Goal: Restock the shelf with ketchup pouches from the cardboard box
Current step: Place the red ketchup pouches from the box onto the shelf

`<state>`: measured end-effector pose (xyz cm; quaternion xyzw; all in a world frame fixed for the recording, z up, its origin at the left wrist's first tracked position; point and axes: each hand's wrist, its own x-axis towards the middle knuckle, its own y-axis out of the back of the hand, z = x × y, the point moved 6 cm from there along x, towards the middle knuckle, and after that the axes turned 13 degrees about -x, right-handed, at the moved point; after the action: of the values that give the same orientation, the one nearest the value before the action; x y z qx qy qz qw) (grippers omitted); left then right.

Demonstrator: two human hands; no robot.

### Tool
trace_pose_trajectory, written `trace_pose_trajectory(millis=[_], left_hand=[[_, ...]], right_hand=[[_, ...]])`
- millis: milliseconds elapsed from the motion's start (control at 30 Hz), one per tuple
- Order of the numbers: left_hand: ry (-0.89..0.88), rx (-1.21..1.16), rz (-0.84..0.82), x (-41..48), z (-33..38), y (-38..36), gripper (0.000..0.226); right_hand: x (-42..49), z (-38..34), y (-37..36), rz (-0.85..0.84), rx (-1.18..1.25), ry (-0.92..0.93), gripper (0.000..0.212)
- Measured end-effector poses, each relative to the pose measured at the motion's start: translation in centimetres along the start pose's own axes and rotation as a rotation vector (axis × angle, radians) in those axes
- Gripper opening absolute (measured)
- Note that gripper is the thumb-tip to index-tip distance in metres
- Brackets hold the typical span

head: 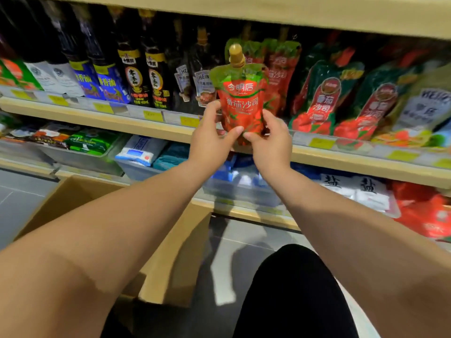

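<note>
A red and green ketchup pouch (240,98) with a tan screw cap is held upright in front of the middle shelf (146,128). My left hand (212,137) grips its lower left edge and my right hand (271,140) grips its lower right edge. Right behind it, more pouches of the same kind (280,67) stand on the shelf. The cardboard box (170,252) sits on the floor at the lower left, under my left forearm; its inside is hidden.
Dark sauce bottles (136,69) fill the shelf to the left of the pouch. Larger red and green sauce bags (324,98) lean to the right. The lower shelf holds trays of packets and salt bags (353,189). My dark-clothed knee (292,289) is at the bottom.
</note>
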<state>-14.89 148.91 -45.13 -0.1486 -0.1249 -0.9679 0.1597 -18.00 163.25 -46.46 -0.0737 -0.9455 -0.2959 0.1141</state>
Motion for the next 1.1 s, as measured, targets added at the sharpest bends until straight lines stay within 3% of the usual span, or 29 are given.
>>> trace_pose_trajectory(millis=[200,300,467,600,833,900,1000,1100], left_hand=[[-0.139,0.057,0.003,2.9,2.6,-4.9,0.052],[-0.124,0.075,-0.026,3.9,1.8,-6.3,0.048],[-0.083,0.152,-0.021,5.0,0.1,-6.7,0.04],[-0.02,0.219,-0.051,6.2,-0.5,-7.1,0.037],[0.071,0.305,-0.125,6.8,-1.4,-7.6,0.043],[0.071,0.29,-0.155,6.6,-1.7,-7.3,0.038],[-0.01,0.321,-0.203,6.3,-1.7,-7.1,0.028],[-0.099,0.412,-0.294,6.1,-1.9,-7.6,0.033]], right_hand=[[3.9,1.6,3.1,0.101,-0.11,0.003,0.044],[4.6,2.0,3.0,0.092,-0.137,-0.008,0.035],[5.4,2.4,2.7,0.075,-0.393,-0.03,0.032],[6.5,2.3,2.5,0.09,-0.528,-0.064,0.008],[6.3,2.6,2.8,0.173,-0.495,-0.065,0.026],[6.0,2.7,2.8,0.151,-0.479,-0.007,0.021],[5.8,3.0,3.0,0.079,-0.496,0.055,0.008],[5.9,2.9,2.8,0.013,-0.532,0.067,0.016]])
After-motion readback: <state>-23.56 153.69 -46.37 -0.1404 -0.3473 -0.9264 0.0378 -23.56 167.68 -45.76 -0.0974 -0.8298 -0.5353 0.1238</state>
